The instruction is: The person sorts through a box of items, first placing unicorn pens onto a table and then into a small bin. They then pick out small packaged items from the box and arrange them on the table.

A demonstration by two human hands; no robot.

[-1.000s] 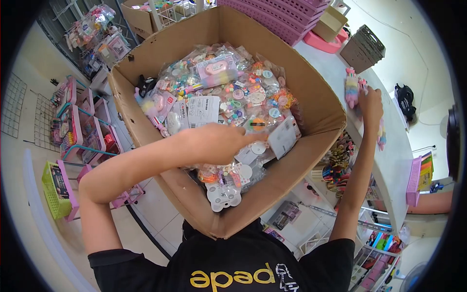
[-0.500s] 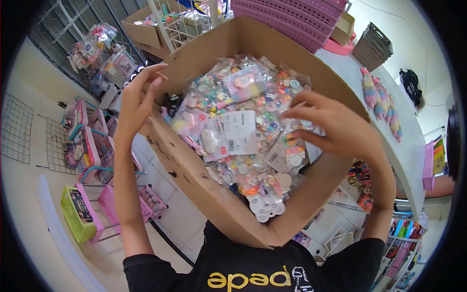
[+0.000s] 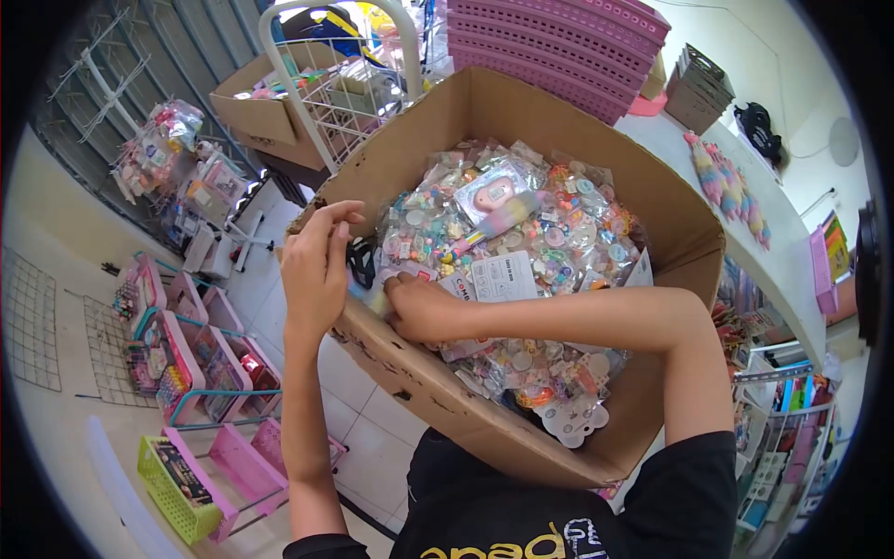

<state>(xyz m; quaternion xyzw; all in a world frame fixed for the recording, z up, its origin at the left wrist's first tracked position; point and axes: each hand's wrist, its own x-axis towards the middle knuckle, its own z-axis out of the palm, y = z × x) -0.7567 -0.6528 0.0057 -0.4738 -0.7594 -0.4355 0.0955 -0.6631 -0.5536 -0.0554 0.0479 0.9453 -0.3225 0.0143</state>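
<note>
A large cardboard box [image 3: 684, 200] holds many small clear packets of colourful trinkets [image 3: 559, 233]. My left hand [image 3: 319, 261] rests at the box's left edge, its fingers bent over the rim and apart, holding nothing visible. Inside the box, my right hand [image 3: 419, 307] reaches across to the left side, fingers curled down on fluffy pastel items; what it holds is hidden. Beside it lie a white card [image 3: 504, 277] and a rainbow fluffy pen [image 3: 507, 214]. A pink-and-white packet [image 3: 494, 193] sits above them. A white bear-shaped card [image 3: 570, 421] lies in the near corner.
Stacked pink baskets [image 3: 554, 56] stand behind the box. A white wire cart [image 3: 345, 121] and another cardboard box [image 3: 265, 116] are at the back left. On the right, a white table [image 3: 778, 270] bears fluffy pens. Pink trolleys [image 3: 209, 345] and a green basket [image 3: 177, 484] stand left.
My right hand has moved left and down from above the packets to the box's left side. My left hand has shifted lower and right to the rim. The view has shifted.
</note>
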